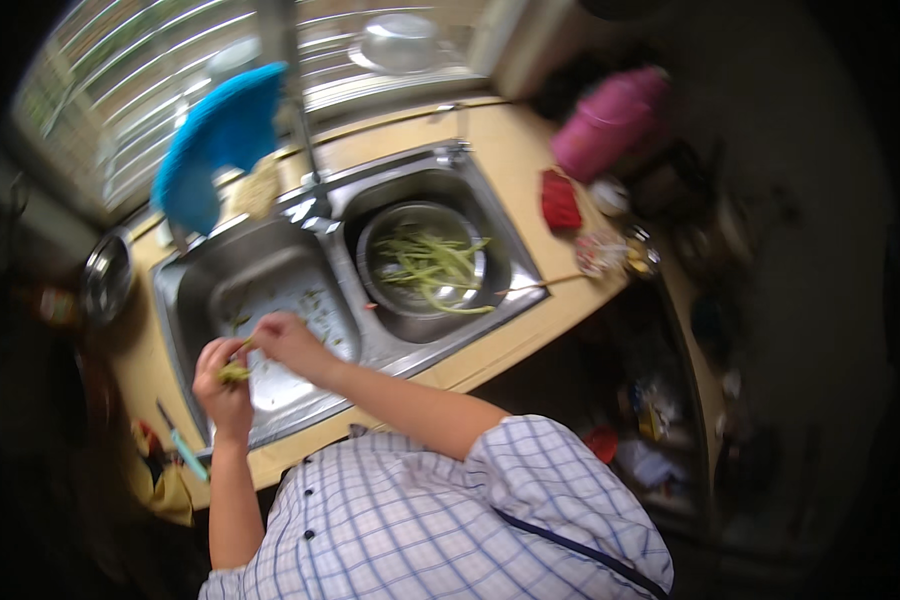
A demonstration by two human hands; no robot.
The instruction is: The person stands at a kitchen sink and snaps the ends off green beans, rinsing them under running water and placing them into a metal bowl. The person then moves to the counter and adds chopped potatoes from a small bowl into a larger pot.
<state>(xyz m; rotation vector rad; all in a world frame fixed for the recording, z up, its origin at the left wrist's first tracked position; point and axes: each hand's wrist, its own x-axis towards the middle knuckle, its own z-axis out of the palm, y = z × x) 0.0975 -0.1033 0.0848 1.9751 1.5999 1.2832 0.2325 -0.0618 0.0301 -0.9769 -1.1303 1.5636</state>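
My left hand point(217, 390), above the near left part of a stainless steel sink basin point(270, 251), is closed around a small bunch of green vegetable pieces point(234, 372). Close beside it, the fingertips of my right hand point(292, 346) pinch together at a thin green strand between the hands; blur hides the exact grip. Small green scraps point(315, 306) lie scattered on the basin floor below. In the right-hand basin point(412, 328) sits a round metal bowl point(371, 277) with long pale green vegetable strips point(435, 259), one hanging over its rim.
A faucet point(315, 202) rises behind the sink, near a blue plastic basin point(187, 157) and a beige sponge-like pad point(259, 189). A teal-handled knife point(187, 454) and metal bowl point(109, 277) are left. Rightward are a thin stick point(547, 283), red cloth point(560, 201) and pink thermos flask point(611, 124).
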